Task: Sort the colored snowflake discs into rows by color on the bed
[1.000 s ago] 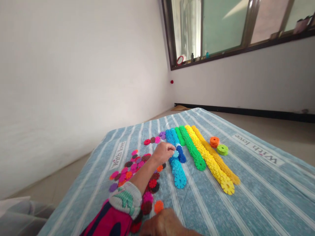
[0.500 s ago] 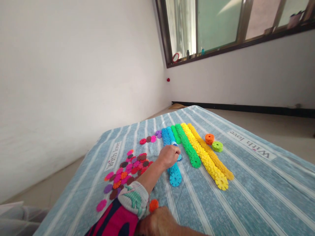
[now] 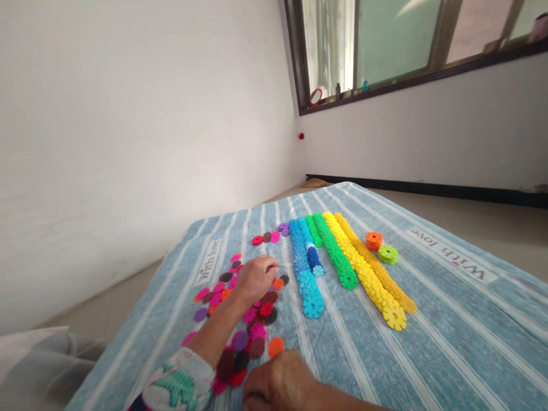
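In the head view, a person's left hand [image 3: 257, 278], fingers curled, hangs over loose notched discs [image 3: 249, 314] scattered across a striped cloth [image 3: 355, 348], beside a blue row [image 3: 305, 279] of overlapped pieces; the right hand [image 3: 280, 378] is bent near an orange disc [image 3: 276, 346]. Whether either hand grips anything cannot be told — fingertips are hidden or blurred. The discs look light, stiff and sturdy — best pinched by the notched rim.
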Motion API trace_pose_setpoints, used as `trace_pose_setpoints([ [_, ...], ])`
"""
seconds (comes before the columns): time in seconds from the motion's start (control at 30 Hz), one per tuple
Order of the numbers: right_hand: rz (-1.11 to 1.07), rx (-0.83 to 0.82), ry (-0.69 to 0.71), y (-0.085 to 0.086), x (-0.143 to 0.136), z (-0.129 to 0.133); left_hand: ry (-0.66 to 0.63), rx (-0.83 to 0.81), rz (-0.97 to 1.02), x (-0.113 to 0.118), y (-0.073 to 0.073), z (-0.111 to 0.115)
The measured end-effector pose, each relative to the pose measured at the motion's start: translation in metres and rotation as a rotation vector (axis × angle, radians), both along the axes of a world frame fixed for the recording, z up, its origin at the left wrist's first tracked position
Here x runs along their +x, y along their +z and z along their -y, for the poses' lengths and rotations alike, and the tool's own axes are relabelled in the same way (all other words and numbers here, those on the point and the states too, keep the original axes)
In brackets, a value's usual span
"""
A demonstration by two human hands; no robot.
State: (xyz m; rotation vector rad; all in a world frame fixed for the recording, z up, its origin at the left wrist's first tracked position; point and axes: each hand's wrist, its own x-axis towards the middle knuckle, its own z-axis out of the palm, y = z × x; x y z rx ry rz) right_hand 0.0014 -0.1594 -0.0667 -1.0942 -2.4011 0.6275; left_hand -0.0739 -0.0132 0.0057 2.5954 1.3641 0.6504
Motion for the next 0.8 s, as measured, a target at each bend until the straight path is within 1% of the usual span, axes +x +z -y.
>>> trace_pose_setpoints([
  [0.1,-0.051,-0.030,-0.008,0.004,0.003,0.006,0.122,-0.007,-0.001,-0.050,0.000,0.015],
  [0.23,-0.104,-0.026,-0.034,0.004,0.006,0.012,0.357,-0.051,0.025,-0.119,-0.005,0.036],
  [0.3,-0.138,-0.037,-0.031,0.003,0.007,0.014,0.465,-0.076,0.032,-0.148,-0.010,0.046],
  [0.37,-0.163,-0.066,-0.030,0.002,0.007,0.017,0.534,-0.100,0.047,-0.168,-0.016,0.053],
  [0.47,-0.184,-0.113,-0.046,0.003,0.008,0.019,0.567,-0.120,0.094,-0.180,-0.028,0.061],
  [0.67,-0.153,-0.168,-0.043,0.004,0.009,0.021,0.559,-0.056,0.175,-0.174,-0.044,0.067],
  [0.8,-0.142,-0.147,-0.022,0.002,0.010,0.021,0.548,-0.043,0.228,-0.174,-0.052,0.067],
])
